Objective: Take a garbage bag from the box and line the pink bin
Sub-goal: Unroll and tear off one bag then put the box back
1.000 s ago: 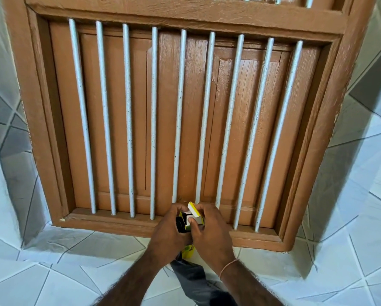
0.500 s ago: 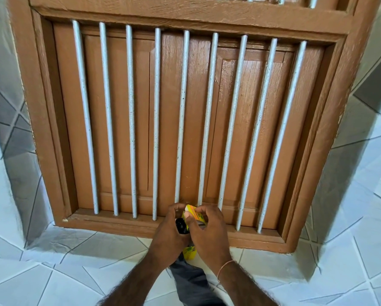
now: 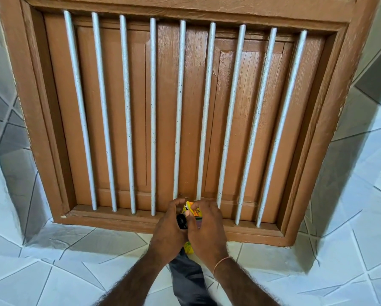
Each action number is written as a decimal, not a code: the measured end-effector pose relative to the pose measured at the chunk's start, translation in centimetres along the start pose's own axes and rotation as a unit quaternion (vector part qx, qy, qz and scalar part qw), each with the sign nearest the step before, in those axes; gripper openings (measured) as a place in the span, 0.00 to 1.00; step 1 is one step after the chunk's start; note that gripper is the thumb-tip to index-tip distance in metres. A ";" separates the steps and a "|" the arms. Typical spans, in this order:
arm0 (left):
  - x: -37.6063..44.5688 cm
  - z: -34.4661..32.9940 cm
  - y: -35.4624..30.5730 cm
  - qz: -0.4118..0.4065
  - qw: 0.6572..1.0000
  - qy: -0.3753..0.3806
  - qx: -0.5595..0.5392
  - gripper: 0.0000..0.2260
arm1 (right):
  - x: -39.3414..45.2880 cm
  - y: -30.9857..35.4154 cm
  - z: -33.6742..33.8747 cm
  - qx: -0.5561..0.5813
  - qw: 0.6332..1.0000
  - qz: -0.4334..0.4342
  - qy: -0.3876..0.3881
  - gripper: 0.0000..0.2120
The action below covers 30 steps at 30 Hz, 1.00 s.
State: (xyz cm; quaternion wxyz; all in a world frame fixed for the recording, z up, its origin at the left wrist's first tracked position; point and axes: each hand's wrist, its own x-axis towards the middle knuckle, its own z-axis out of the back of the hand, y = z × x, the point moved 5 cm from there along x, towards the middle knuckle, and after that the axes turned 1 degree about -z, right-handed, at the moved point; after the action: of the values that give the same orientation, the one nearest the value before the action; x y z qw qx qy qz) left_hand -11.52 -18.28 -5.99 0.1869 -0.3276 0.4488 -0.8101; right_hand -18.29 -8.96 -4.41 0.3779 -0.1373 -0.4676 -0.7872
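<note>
Your left hand point(image 3: 169, 230) and right hand point(image 3: 205, 228) meet at the lower centre of the view, in front of the bottom rail of a brown wooden window point(image 3: 141, 107) fitted with pale vertical metal bars point(image 3: 178, 107). Both hands are closed around one small yellow box point(image 3: 193, 210), which is held in the air between them, just in front of the sill point(image 3: 119, 218). The right hand covers most of the box from the right side, with its fingers curled over the top flap; only the upper yellow corner and a small lower corner of the box point(image 3: 188, 248) show past your fingers. The left hand wraps the box from the left side, and its thumb and fingers bend toward the open top. A black roll of garbage bag point(image 3: 182, 221) shows at the mouth of the box, in the gap between the two thumbs, touching the left hand. A thin thread band point(image 3: 220, 260) circles your right wrist. A dark grey trouser leg point(image 3: 189, 281) appears below the hands, between your two forearms. Pale tiles with dark diagonal lines point(image 3: 52, 272) surround the window. The pink bin is out of view.
</note>
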 end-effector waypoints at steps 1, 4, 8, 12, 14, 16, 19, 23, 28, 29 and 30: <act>0.0 0.0 0.1 0.000 1.000 -0.001 0.003 0.33 | -0.1 0.1 0.0 -0.010 1.000 0.010 0.003 0.11; 0.1 0.1 0.4 -0.002 1.000 -0.005 0.013 0.33 | -0.4 0.1 -0.1 -0.018 0.999 0.028 0.009 0.13; 0.2 0.1 0.7 -0.001 1.000 -0.008 0.020 0.34 | -0.4 -0.4 -0.3 0.002 0.999 0.029 0.018 0.12; 0.4 -0.3 0.7 0.005 1.000 -0.005 0.026 0.35 | -0.3 -0.8 -0.1 0.007 0.999 0.032 0.015 0.10; 0.5 -0.4 0.7 0.006 1.000 0.000 0.023 0.36 | -0.4 -1.1 -0.1 -0.001 0.999 0.036 0.015 0.10; 0.5 -0.5 0.6 0.010 1.000 0.004 0.024 0.35 | -0.6 -1.4 -0.3 -0.013 0.999 0.041 0.028 0.11; 0.6 -0.6 0.6 0.013 0.999 0.000 0.033 0.35 | -0.9 -1.9 -0.5 -0.020 0.998 0.051 0.037 0.12; 0.5 -0.9 0.3 0.011 0.999 0.017 0.048 0.36 | -0.4 -2.0 0.0 0.005 0.998 0.049 0.034 0.08; 0.0 0.5 -0.4 0.003 0.997 0.018 0.069 0.40 | -1.0 -7.6 3.0 0.154 0.969 -0.144 -0.131 0.06; -0.1 1.0 -0.2 0.001 0.997 0.017 0.075 0.38 | -1.7 -9.2 3.6 0.154 0.958 -0.184 -0.155 0.06; -0.1 1.4 0.2 0.004 0.997 0.018 0.079 0.36 | -2.5 -10.4 4.0 0.146 0.952 -0.209 -0.168 0.05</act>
State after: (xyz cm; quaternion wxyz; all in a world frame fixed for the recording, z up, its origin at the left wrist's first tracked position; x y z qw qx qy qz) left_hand -10.48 -19.11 -5.66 0.2075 -0.2949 0.3877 -0.8483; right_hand -24.67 -1.51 -10.36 0.1368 -0.1101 -0.6524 -0.7373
